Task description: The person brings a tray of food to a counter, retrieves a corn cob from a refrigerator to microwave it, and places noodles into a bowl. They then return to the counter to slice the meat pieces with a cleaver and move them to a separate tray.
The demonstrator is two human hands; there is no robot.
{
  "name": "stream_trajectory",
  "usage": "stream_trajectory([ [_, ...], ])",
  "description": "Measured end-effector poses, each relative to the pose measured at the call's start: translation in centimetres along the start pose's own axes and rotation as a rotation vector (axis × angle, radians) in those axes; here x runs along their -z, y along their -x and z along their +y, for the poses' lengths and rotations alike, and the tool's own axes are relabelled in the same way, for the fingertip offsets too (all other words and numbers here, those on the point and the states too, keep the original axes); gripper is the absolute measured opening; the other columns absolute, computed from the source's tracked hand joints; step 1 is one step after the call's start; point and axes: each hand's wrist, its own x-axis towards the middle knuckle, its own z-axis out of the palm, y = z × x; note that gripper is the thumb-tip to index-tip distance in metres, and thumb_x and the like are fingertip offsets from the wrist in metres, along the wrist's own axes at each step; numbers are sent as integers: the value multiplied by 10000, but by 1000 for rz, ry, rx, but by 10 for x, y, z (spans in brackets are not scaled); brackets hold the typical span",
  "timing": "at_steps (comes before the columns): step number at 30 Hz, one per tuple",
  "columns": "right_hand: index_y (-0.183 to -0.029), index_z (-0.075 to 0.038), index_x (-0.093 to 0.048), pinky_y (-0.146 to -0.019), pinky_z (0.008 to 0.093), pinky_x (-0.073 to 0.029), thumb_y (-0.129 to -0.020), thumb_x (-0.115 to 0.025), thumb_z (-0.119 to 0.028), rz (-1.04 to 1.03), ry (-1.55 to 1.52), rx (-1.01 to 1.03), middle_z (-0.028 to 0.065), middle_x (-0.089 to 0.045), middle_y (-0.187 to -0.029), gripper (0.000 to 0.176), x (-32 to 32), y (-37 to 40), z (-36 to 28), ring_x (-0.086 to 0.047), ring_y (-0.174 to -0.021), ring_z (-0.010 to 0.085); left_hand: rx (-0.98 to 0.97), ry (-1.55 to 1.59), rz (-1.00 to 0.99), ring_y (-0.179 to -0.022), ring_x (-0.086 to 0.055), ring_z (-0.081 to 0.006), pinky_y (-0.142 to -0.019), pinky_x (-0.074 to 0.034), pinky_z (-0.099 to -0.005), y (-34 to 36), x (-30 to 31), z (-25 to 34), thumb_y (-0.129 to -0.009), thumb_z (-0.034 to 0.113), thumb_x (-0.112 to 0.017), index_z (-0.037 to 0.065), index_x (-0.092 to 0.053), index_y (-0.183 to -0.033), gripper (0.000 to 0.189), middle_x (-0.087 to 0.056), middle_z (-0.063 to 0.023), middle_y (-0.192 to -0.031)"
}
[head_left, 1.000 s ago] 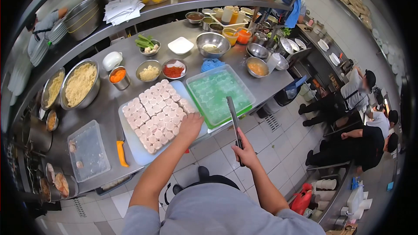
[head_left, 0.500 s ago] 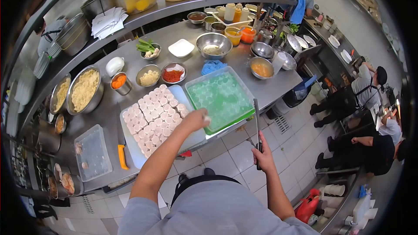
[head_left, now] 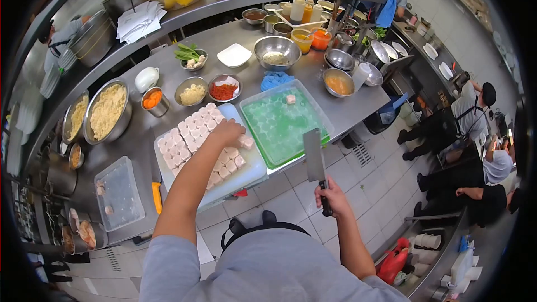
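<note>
On a white cutting board [head_left: 254, 168] lie rows of pale pink, chunky pieces [head_left: 196, 126], perhaps cut meat or paste. My left hand [head_left: 226, 133] is over their right side, fingers closed around a pale pink piece [head_left: 245, 141] at the edge of the group. Beside the board is a clear tray [head_left: 324, 117] with a green base and round marks showing through. A single pale pink piece [head_left: 291, 99] sits near its far side. My right hand [head_left: 331, 197] grips a cleaver [head_left: 314, 156] by its black handle, blade up, just off the counter's front edge.
Left of the board are a yellow-handled knife [head_left: 157, 196] and a clear container [head_left: 120, 201]. Behind stand bowls of noodles [head_left: 109, 112], chopped garlic [head_left: 192, 94] and red seasoning [head_left: 224, 90], plus a steel bowl [head_left: 277, 50]. Co-workers [head_left: 472, 112] stand at the right.
My left hand has moved left from the tray's edge to the pieces on the board. A piece now lies in the tray. The cleaver has shifted left and turned its flat side to view.
</note>
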Motion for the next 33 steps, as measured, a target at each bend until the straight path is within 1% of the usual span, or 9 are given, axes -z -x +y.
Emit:
stream_trajectory([
  [5,-1535,-86,-386,-542,310,-520,-967,-565,-21,-170,19,27,95,-624,-850,600,-57,-6,10,-627,-597,174,98,378,194,-1223,-598,-358,-969,-524,-479,58,6,8,-804,224,-805,88,-655,-1213,456,-643,-126,-1223],
  [7,-1549,-79,-390,-536,310,-508,-1019,-569,-76,-156,105,2,89,-621,-826,560,-80,-17,3,-619,-592,168,175,534,499,-1203,-600,-380,-985,-530,-449,99,-11,6,-812,190,-789,84,-632,-1235,463,-609,-130,-1277],
  [10,-1521,-71,-429,-530,295,-499,-1033,-573,-106,-161,406,-8,66,-615,-805,510,-116,-43,4,-619,-594,153,307,489,708,-1243,-584,-378,-1036,-512,-451,140,-70,3,-824,116,-789,61,-628,-1234,444,-570,-151,-1319],
  [12,-1477,-50,-468,-573,370,-519,-1040,-597,-151,-175,500,3,111,-654,-816,467,-148,-57,14,-658,-631,227,370,514,779,-1268,-567,-379,-1064,-501,-445,161,-89,10,-828,66,-795,48,-632,-1237,440,-565,-168,-1327],
  [14,-1451,-34,-476,-667,459,-534,-1037,-624,-193,-154,791,360,190,-688,-861,467,-173,-77,35,-692,-714,356,301,492,874,-1261,-568,-398,-1057,-503,-452,176,-96,19,-832,67,-805,59,-610,-1206,423,-564,-174,-1330],
  [17,-1433,-24,-482,-761,516,-525,-1036,-631,-217,-187,840,477,256,-702,-924,466,-223,-83,28,-693,-825,458,335,608,934,-1265,-568,-365,-1052,-502,-427,188,-103,31,-840,80,-812,39,-645,-1200,399,-562,-175,-1323],
  [21,-1435,-17,-477,-764,521,-530,-1040,-615,-209,-219,857,506,260,-713,-926,460,-258,-100,35,-701,-863,476,462,769,1019,-1113,-632,-337,-953,-538,-404,197,-113,30,-848,52,-798,24,-637,-1138,333,-603,-158,-1220],
  [24,-1452,-19,-460,-783,455,-551,-1038,-611,-161,-265,910,545,247,-737,-999,464,-274,-109,40,-738,-900,406,458,816,1009,-987,-662,-309,-873,-556,-389,200,-122,26,-848,39,-795,18,-627,-1109,311,-634,-143,-1131],
  [33,-1471,-5,-443,-838,492,-551,-1042,-602,-156,-243,1004,621,292,-727,-1066,482,-287,-112,44,-711,-980,482,423,787,1049,-976,-691,-285,-853,-588,-367,201,-122,26,-867,54,-803,6,-624,-1106,302,-645,-142,-1151],
])
